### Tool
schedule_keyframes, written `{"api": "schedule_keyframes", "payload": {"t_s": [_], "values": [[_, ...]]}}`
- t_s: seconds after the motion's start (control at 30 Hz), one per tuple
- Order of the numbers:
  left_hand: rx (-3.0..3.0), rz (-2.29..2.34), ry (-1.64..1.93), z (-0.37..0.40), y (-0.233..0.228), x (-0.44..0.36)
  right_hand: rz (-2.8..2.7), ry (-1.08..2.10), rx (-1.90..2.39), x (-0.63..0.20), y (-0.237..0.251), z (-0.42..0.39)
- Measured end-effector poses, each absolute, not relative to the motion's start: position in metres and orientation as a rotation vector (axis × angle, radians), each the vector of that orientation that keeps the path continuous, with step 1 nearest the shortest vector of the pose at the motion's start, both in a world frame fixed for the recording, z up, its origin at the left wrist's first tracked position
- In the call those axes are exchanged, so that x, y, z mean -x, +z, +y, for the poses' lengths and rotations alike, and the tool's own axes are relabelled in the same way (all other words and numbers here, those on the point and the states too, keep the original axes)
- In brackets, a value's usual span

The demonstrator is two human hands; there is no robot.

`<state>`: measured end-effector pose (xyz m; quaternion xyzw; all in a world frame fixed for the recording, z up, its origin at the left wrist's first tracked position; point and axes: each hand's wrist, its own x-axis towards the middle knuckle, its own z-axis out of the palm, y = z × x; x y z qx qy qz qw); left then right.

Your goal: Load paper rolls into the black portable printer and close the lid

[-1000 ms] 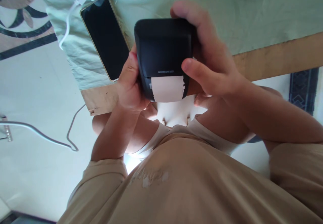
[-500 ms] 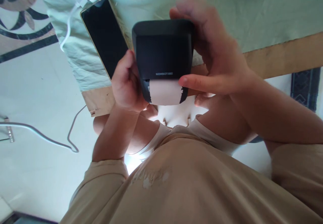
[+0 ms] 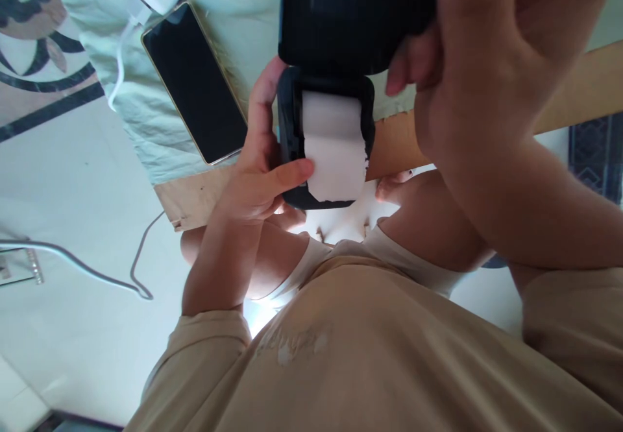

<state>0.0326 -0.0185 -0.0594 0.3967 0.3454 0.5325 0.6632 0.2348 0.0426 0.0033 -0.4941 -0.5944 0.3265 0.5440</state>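
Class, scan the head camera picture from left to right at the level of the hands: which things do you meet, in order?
White cable → phone → left hand → paper roll inside the open black printer → right hand.

The printer [image 3: 355, 23] is black, and the paper roll [image 3: 335, 153] in its open body is plain white with a ragged edge. The phone [image 3: 192, 82] at far left has a black screen and a thin gold rim. It lies on a pale green cloth [image 3: 233, 4] over the light-wood table [image 3: 195, 195]. A white cable [image 3: 73, 260] crosses the pale floor [image 3: 63, 179], whose far left corner bears a dark swirl pattern. The shirt [image 3: 365, 348] is beige.
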Motion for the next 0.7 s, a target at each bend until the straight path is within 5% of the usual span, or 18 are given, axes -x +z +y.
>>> {"api": "schedule_keyframes", "payload": {"t_s": [0.13, 0.37, 0.7], "values": [[-0.971, 0.677, 1.300, -0.019, -0.065, -0.036, -1.435, 0.812, 1.082, -0.239, -0.003, 0.045], [-0.852, 0.794, 1.284, -0.022, -0.055, -0.042, -2.339, 0.320, 1.459, -0.247, 0.007, 0.030], [-0.751, 0.893, 1.159, -0.024, -0.050, -0.038, -2.782, 0.379, 1.797, -0.235, 0.043, 0.018]]}}
